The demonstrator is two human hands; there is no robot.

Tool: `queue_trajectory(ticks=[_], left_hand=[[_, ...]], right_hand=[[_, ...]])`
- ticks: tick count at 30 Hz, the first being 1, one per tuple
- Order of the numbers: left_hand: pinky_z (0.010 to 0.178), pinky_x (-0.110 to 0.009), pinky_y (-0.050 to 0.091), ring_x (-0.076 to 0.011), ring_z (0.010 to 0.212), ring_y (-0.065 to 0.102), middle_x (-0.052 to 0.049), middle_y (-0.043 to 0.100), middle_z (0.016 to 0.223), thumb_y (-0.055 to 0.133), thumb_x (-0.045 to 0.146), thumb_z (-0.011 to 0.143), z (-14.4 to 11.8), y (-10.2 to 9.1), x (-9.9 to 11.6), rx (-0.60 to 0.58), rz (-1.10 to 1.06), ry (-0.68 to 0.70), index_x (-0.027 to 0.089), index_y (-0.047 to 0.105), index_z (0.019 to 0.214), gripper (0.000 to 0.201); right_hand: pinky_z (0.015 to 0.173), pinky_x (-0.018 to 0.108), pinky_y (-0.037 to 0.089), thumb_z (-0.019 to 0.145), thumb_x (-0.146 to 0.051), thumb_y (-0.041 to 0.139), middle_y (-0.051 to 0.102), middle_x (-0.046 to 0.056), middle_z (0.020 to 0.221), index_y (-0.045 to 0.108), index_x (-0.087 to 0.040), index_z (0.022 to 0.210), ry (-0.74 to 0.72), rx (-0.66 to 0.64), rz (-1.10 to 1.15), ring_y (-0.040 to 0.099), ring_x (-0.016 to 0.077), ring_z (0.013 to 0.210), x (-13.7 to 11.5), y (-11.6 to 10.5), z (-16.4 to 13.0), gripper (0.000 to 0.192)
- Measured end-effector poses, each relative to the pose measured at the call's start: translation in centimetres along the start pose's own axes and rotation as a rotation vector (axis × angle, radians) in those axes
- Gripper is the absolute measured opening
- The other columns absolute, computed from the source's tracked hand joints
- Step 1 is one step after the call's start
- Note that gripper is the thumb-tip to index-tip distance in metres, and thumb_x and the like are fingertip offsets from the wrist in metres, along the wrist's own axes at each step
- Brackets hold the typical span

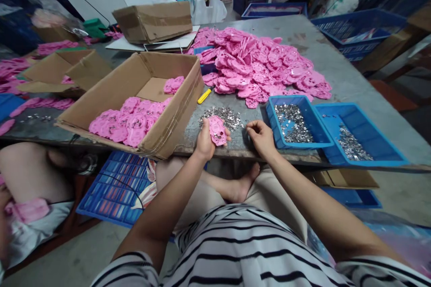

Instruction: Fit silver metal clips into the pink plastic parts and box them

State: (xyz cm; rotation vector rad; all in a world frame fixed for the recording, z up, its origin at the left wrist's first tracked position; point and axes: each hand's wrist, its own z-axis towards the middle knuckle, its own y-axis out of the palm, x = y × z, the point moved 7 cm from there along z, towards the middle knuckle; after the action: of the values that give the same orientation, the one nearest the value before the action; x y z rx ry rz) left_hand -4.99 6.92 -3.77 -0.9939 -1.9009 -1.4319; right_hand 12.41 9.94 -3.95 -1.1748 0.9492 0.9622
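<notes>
My left hand [206, 140] is closed around a pink plastic piece [217, 130] with a shaped outline and small metal bits on its face. It is held just above the table's front edge. To its right, my right hand [261, 138] has thumb and index finger pinched together; whatever is between them is too small to make out. A scatter of small shiny metal parts [225, 115] lies on the table behind both hands. Beside the right hand stands a blue bin [303, 144] with more metal parts in it.
A cardboard box [175, 121] of pink pieces stands at left. A large heap of pink pieces [256, 63] covers the back of the table. Near it lies a yellow-handled tool [204, 96]. A second blue bin [387, 154] is at right; another person's leg [30, 172] shows far left.
</notes>
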Motion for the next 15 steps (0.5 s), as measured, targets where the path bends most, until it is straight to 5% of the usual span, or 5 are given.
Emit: queue_trajectory(ticks=[15], left_hand=[[0.037, -0.021, 0.043, -0.0144, 0.050, 0.061, -0.002, 0.064, 0.062, 0.043, 0.077, 0.077, 1.9, -1.3, -0.5, -0.087, -0.008, 0.102, 0.017, 0.055, 0.093, 0.064]], right_hand=[[0.064, 0.031, 0.040, 0.066, -0.036, 0.058, 0.060, 0.000, 0.066, 0.060, -0.021, 0.070, 0.032, -0.023, 0.027, 0.051, 0.0153, 0.062, 1.0, 0.0, 0.0, 0.015]])
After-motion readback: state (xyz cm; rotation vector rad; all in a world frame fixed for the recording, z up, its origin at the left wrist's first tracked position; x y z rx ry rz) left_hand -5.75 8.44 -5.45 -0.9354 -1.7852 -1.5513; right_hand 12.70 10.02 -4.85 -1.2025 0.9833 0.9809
